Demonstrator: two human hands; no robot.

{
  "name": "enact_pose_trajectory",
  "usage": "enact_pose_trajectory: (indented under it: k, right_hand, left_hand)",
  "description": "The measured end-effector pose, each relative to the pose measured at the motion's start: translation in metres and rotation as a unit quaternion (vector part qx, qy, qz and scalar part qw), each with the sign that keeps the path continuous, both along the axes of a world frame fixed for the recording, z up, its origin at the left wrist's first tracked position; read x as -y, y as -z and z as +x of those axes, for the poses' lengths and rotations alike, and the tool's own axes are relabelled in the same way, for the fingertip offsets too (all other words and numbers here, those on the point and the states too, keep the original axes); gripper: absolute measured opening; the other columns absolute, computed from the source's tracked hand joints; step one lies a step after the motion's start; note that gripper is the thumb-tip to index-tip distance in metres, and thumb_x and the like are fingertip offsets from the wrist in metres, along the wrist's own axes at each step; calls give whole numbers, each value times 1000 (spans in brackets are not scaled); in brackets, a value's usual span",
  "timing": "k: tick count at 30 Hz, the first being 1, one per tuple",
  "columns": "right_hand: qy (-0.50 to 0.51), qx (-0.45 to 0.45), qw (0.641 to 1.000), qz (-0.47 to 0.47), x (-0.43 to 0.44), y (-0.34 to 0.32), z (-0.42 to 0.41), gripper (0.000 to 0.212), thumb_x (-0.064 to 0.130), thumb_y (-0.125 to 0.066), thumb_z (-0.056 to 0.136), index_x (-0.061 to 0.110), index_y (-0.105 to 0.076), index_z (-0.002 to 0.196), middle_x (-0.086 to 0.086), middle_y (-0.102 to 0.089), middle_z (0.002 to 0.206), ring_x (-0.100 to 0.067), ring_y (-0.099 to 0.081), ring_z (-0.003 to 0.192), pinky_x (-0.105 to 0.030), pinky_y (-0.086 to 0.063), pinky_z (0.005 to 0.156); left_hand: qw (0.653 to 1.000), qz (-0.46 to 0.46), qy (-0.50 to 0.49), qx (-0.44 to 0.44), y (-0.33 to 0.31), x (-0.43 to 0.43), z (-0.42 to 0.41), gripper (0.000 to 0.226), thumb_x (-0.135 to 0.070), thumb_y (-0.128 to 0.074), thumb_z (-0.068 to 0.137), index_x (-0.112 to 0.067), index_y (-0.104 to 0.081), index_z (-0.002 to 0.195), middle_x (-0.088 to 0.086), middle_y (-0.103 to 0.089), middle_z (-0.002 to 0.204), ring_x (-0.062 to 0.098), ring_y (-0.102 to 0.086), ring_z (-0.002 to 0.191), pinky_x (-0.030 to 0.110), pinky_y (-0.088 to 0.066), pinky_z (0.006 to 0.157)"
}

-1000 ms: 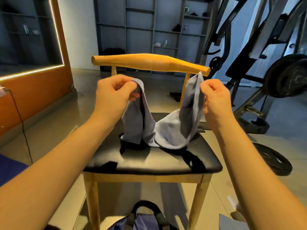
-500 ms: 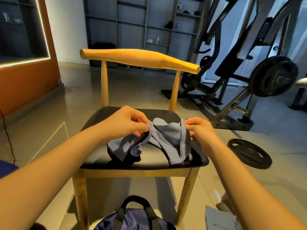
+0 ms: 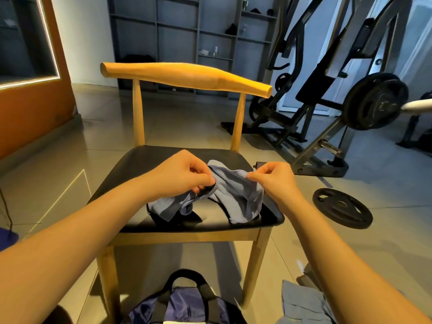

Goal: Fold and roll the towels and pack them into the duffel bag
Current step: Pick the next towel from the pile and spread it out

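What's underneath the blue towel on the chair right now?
The towel lies crumpled on the chair's black seat, pinched by the left hand and right hand. Dark patches show at its lower edge; whether shadow or another cloth, the towel covers it.

Hands: left hand [image 3: 183,175] and right hand [image 3: 274,182], both bare.
Forearms: left forearm [image 3: 93,230] and right forearm [image 3: 327,242], uncovered to the near edge.

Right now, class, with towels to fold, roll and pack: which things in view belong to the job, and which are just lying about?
Belongs to the job:
- towel, pinched by left hand and right hand
- chair under it
- duffel bag on the floor
- folded cloth, probably another towel

Just lying about:
- weight plate
- weight machine
- shelves
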State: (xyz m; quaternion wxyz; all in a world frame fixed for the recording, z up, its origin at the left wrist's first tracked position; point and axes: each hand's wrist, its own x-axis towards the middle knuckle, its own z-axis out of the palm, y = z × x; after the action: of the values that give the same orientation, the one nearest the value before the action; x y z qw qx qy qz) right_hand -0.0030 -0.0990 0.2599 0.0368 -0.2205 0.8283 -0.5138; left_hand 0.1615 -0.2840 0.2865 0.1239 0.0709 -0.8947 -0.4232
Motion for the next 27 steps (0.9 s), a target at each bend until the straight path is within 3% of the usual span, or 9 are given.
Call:
enact_pose_trajectory:
  k: [3, 5, 7, 9, 12, 17, 20, 23, 27]
  right_hand:
    - [25, -33, 999, 30, 0, 0, -5, 15, 12, -69, 88, 1, -72, 79, -17, -69, 78, -24, -62, 73, -37, -55, 64]
    - [13, -48, 998, 28, -1, -6, -3, 18, 13, -66, 90, 9, -71, 73, -7, -62, 61, -17, -56, 64, -32, -48, 58]
    - [-27, -70, 997, 6, -3, -17, 6, 20, 14, -68, 90, 15, -71, 71, -7, -55, 56, -10, -49, 58, -24, -43, 55]
    - [-82, -80, 993, -38, -3, -29, 21, 18, 14, -71, 90, 16, -75, 73, -9, -61, 62, -6, -53, 59, -18, -44, 55]
    - [-176, -55, 979, -90, -4, -37, 42, 14, 14, -70, 94, 8, -79, 85, 4, -68, 66, 2, -61, 63, -11, -47, 58]
    - [-212, -41, 971, -99, 1, -27, 51, 10, 12, -70, 94, 6, -78, 96, -8, -76, 86, -9, -70, 77, -18, -54, 67]
    - [-209, -43, 970, -117, 3, -23, 52, 9, 9, -69, 94, 5, -77, 96, -10, -76, 87, -17, -72, 81, -24, -57, 69]
    - [-220, -56, 965, -129, 5, -21, 55, 9, 9, -69, 94, 5, -77, 96, -8, -76, 83, -14, -71, 75, -22, -56, 66]
    - [-236, -53, 960, -143, 7, -20, 59, 11, 9, -68, 95, 5, -78, 99, -5, -77, 83, -13, -72, 77, -21, -56, 67]
  left_hand:
    - [1000, -12, 5, -13, 0, 0, 1, 12, -26, -72, 92, -22, -82, 86, 5, -76, 81, 31, -70, 83, 49, -61, 80]
    - [999, -37, 2, -30, 0, 0, 0, 13, -28, -71, 93, -24, -81, 86, 6, -75, 80, 31, -68, 80, 51, -59, 78]
    - [996, -65, -7, -62, -1, -1, 0, 13, -32, -71, 92, -29, -80, 84, 2, -74, 79, 28, -67, 78, 52, -57, 78]
    - [991, -83, -10, -103, -3, -3, 1, 12, -33, -70, 92, -30, -80, 85, -7, -73, 80, 17, -67, 78, 44, -57, 79]
    - [985, -97, 13, -141, -7, -8, 4, 12, -29, -70, 94, -25, -80, 90, -11, -74, 81, 9, -70, 82, 32, -57, 77]
    - [980, -103, 23, -170, -6, -9, 2, 5, -28, -73, 92, -25, -77, 92, -13, -73, 81, 7, -69, 81, 21, -55, 71]
    - [983, -94, 23, -157, -5, -7, 1, 6, -28, -73, 92, -24, -77, 91, -11, -73, 80, 8, -68, 79, 21, -53, 69]
    - [986, -70, 25, -147, -4, -6, 2, 8, -28, -74, 92, -22, -79, 90, -8, -74, 78, 11, -70, 77, 30, -58, 74]
    - [987, -58, 22, -149, -6, -4, 2, 11, -29, -75, 90, -19, -80, 91, -7, -74, 75, 11, -70, 75, 30, -59, 74]
